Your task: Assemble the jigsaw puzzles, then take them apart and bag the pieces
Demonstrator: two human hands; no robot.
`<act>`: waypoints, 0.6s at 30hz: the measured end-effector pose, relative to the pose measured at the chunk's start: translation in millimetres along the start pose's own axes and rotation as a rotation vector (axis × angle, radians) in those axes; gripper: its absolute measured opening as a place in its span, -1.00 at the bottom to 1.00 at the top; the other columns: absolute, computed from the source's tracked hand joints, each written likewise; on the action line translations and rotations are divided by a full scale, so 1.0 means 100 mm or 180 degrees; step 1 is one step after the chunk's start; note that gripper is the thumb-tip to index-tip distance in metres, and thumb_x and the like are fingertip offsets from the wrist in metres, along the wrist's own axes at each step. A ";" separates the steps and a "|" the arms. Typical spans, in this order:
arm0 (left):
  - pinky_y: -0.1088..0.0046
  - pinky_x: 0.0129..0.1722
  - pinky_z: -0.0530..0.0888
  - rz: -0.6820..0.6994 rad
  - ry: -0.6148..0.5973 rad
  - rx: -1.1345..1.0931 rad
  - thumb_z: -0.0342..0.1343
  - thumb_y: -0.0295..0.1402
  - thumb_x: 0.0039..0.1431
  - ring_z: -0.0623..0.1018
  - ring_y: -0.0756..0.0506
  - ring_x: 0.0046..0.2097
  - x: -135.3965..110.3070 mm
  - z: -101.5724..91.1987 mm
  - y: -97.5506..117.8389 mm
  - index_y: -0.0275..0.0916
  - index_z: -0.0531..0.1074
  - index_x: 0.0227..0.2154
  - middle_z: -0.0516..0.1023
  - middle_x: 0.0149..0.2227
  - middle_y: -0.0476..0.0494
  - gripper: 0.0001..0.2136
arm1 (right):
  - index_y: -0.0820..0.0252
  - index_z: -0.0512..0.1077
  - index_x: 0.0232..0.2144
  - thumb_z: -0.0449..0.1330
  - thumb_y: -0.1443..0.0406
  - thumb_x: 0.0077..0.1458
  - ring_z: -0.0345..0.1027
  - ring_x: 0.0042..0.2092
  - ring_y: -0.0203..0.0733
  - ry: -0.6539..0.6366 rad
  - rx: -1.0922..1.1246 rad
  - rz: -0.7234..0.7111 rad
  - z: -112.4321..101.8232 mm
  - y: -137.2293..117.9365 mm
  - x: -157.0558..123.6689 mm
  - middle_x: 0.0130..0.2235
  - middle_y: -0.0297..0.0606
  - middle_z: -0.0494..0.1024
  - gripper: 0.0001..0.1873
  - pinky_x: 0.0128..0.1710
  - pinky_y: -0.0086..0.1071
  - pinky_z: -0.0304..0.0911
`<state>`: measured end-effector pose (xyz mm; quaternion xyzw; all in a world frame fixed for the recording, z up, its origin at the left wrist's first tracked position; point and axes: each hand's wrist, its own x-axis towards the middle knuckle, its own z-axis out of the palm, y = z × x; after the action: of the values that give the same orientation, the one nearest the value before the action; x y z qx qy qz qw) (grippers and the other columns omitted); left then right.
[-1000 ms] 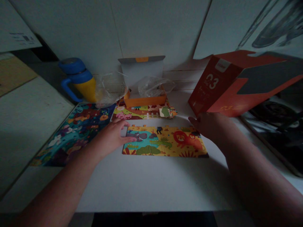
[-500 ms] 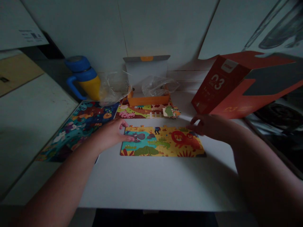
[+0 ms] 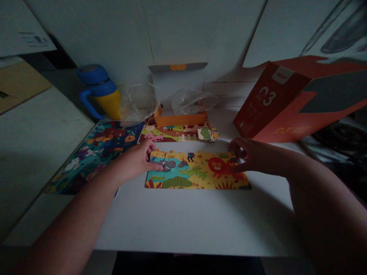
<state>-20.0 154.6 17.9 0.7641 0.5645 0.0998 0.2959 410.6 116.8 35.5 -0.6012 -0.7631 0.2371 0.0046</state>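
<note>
A colourful animal jigsaw strip (image 3: 197, 172) with a hippo, a crocodile and lions lies flat on the white table (image 3: 186, 221). My left hand (image 3: 136, 160) rests on its left end, the thumb pressing by the hippo and the fingers curled. My right hand (image 3: 252, 156) sits at the strip's right end, over the lions, with fingers bent and fingertips touching the pieces. Neither hand lifts a piece clear of the table.
A second puzzle strip (image 3: 177, 134) lies behind, in front of an open orange box (image 3: 180, 118) with plastic bags. A dark blue finished puzzle (image 3: 97, 152) lies at left. A blue and yellow jug (image 3: 100, 93) stands at back left, a big orange carton (image 3: 295, 103) at right.
My right hand has drawn in from beside the carton onto the puzzle's right end. My left hand stays at the left end. The view shifted slightly.
</note>
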 end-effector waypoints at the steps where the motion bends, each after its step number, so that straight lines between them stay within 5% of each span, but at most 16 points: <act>1: 0.39 -0.37 0.31 0.0029 -0.0004 -0.0035 0.46 -0.03 -0.01 0.49 -0.13 -0.30 0.00 0.00 0.01 -0.12 0.35 -0.03 0.47 -0.28 0.01 -0.42 | 0.14 0.47 -0.01 0.43 -0.15 -0.06 0.50 -0.17 0.03 0.0033 0.0012 -0.0040 0.00 0.00 0.00 -0.12 -0.08 0.60 -0.29 -0.20 -0.19 0.35; 5: 0.38 -0.38 0.31 0.0020 -0.0111 -0.0018 0.43 0.01 0.07 0.48 -0.14 -0.32 -0.02 0.00 0.06 -0.09 0.42 0.11 0.47 -0.31 0.02 -0.40 | 0.13 0.48 -0.02 0.40 -0.14 -0.03 0.50 -0.16 0.05 -0.0017 0.0032 -0.0157 0.01 0.00 -0.01 -0.10 -0.07 0.60 -0.34 -0.16 -0.16 0.36; 18: 0.39 -0.35 0.33 0.0138 -0.0130 -0.0196 0.30 -0.03 0.20 0.56 -0.17 -0.26 -0.04 -0.05 0.15 -0.12 0.49 -0.18 0.56 -0.33 -0.01 -0.70 | 0.08 0.31 -0.12 0.41 0.01 0.00 0.42 -0.34 -0.09 -0.0160 -0.0092 0.0087 -0.01 -0.14 -0.03 -0.28 -0.25 0.57 -0.47 -0.39 -0.27 0.15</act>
<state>-11.9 150.4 31.1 0.7686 0.5383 0.1079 0.3285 398.7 112.4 42.5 -0.6054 -0.7580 0.2412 -0.0265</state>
